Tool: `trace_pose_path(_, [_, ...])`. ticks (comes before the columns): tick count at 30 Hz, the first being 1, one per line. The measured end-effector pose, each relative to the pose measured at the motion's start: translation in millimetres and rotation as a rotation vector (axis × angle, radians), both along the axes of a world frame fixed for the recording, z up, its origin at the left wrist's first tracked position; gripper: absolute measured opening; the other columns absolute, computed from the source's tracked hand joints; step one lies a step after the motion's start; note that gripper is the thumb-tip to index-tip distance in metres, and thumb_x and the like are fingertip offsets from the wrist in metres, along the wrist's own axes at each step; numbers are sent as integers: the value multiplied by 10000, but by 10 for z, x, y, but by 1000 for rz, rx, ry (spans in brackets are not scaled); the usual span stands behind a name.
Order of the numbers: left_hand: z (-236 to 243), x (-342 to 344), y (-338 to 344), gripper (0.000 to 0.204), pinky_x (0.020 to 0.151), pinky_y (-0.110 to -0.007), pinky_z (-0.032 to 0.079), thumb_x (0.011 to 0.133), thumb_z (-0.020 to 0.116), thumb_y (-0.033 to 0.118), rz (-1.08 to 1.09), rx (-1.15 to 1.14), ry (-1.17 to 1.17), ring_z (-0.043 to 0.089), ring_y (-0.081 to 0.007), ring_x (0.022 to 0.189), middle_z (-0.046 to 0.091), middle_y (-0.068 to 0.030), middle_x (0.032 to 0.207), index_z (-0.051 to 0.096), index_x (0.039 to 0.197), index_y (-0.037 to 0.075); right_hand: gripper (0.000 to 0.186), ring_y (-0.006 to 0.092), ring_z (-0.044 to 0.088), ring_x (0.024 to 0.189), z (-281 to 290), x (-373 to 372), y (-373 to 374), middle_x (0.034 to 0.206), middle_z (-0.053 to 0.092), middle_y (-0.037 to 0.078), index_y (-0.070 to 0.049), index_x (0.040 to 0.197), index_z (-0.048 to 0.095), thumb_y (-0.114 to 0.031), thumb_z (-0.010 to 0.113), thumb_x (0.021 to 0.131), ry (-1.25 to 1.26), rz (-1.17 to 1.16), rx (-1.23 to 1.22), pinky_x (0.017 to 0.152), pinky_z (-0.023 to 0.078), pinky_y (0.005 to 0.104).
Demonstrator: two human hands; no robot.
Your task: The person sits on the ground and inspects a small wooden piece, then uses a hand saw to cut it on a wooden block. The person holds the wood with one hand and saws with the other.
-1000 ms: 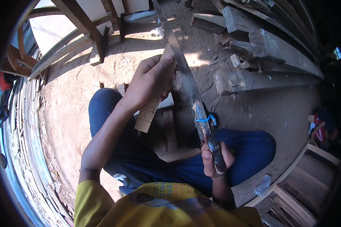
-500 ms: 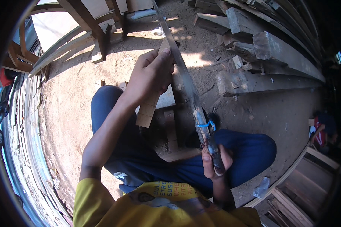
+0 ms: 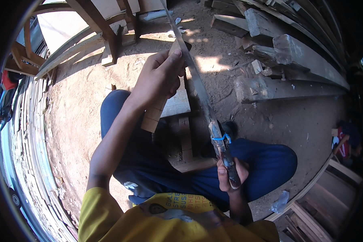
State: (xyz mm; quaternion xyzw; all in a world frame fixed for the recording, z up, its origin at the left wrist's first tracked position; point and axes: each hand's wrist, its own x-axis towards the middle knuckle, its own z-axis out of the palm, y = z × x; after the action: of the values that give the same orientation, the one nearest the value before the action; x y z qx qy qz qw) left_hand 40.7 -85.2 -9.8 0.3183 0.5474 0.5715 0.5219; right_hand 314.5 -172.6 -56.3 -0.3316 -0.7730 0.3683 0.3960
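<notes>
- Head view: a brown dirt floor (image 3: 74,133) spreads around the seated person, sunlit on the left and shaded on the right.
- Thick, weathered grey-brown timber beams (image 3: 306,56) lie piled at the upper right.
- Dark brown wooden framework (image 3: 90,18) stands at the upper left.
- Bent legs in dark blue trousers (image 3: 262,169) spread to both sides below a yellow printed shirt (image 3: 117,218).
- Another person (image 3: 349,137) is at the far right edge, mostly in shadow.
- One long, narrow grey metal blade (image 3: 197,82) with a worn, dark-patched wooden handle (image 3: 229,161) slants from between the knees up to the top edge.
- A flat, light-brown wooden strip (image 3: 152,117), marked with thin cross lines, slants beside the blade; their upper parts overlap in view, and contact cannot be told.
- Just behind the strip's lower half lies a pale, flat wooden block (image 3: 177,104).
- The left hand (image 3: 159,76) grips the strip, thumb pressed near its upper end.
- The right hand (image 3: 224,180) is closed round the handle's lower end.
- Crumpled clear plastic (image 3: 280,201) lies on the floor beyond the right knee.
- A bright blue tie (image 3: 226,138) circles the handle near the blade.
</notes>
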Motion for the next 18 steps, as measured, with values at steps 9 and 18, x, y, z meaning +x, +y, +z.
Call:
trace_pose_path(9, [-43,-73,-9,337,391,-218,367,964,470,344,-29,-3,66,454,-67,458,479,-7,674,534,899,19,210,230,532,503,-62,-24,-41,616,537,89,30,862,620,-176,625,824,31,-22,-50,468,409,331])
trace_pose_path(18, [100,-26,-32,394,484,-209,304,900,544,354,33,-27,38,394,-44,555,474,38,709,593,1010,-21,198,220,535,506,-54,-24,-11,628,545,85,28,867,621,-166,619,826,21,11,-33,473,414,321])
